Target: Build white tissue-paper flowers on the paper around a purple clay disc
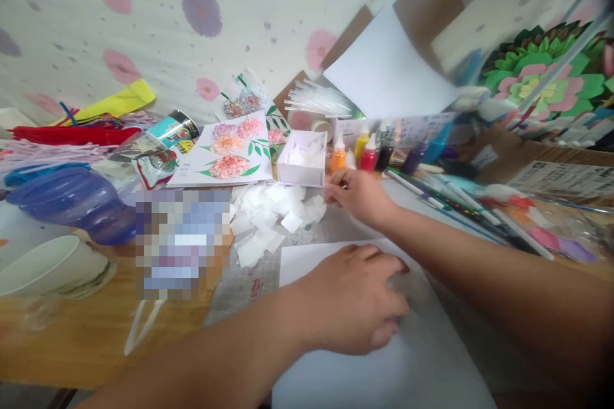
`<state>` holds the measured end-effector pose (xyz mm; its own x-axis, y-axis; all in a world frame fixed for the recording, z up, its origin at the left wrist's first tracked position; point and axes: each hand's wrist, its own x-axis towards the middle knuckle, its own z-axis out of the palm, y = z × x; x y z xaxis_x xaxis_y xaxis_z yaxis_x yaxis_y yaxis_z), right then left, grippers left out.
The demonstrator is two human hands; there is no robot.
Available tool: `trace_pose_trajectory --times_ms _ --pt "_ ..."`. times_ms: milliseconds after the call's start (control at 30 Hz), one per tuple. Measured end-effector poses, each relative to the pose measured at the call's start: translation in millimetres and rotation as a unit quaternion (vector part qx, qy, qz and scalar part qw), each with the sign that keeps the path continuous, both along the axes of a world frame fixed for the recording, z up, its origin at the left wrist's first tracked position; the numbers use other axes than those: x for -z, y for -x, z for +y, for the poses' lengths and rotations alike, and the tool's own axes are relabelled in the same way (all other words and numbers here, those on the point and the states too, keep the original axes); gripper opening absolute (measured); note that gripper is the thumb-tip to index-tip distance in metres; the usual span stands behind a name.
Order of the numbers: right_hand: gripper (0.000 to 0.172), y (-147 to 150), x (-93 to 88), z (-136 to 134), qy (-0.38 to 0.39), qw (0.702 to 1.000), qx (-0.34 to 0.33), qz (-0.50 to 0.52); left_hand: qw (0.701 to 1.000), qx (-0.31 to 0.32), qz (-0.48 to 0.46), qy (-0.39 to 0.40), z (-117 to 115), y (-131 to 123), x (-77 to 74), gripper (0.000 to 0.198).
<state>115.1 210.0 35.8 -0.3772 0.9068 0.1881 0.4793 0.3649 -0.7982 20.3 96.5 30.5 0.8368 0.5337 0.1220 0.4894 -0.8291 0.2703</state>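
White, flat, straight-edged paper sheet (374, 377)

The head camera looks down across the table (77, 351).

Pixelation masks an item (182, 243) on the desk (81, 348) while the left hand (348, 300) partly hides a white sheet (345, 380) cropped below.

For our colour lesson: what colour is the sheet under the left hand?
The sheet is white, seen in the head view.
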Motion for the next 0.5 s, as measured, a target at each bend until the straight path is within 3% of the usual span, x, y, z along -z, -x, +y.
trace_pose_trajectory --times_ms 133,233,367,500 --pt "0.015 -49.3 -35.5 -25.6 -0.032 0.998 0.021 0.049 1.000 -0.002 0.003 0.015 0.6 0.4 -2.5 0.019" --pt "0.017 -89.5 -52.5 -58.4 -0.068 0.989 -0.002 0.127 1.000 -0.011 0.004 0.029 0.8 -0.1 -4.8 0.019" --pt "0.014 -122.8 -43.0 -93.7 -0.065 0.985 -0.009 0.159 0.999 -0.023 0.006 0.041 0.0 -1.6 -7.0 0.016" --pt "0.016 -129.7 -20.2 -98.8 -0.011 0.987 0.021 0.156 0.997 -0.031 0.001 0.065 -1.0 -1.7 -8.5 0.018"
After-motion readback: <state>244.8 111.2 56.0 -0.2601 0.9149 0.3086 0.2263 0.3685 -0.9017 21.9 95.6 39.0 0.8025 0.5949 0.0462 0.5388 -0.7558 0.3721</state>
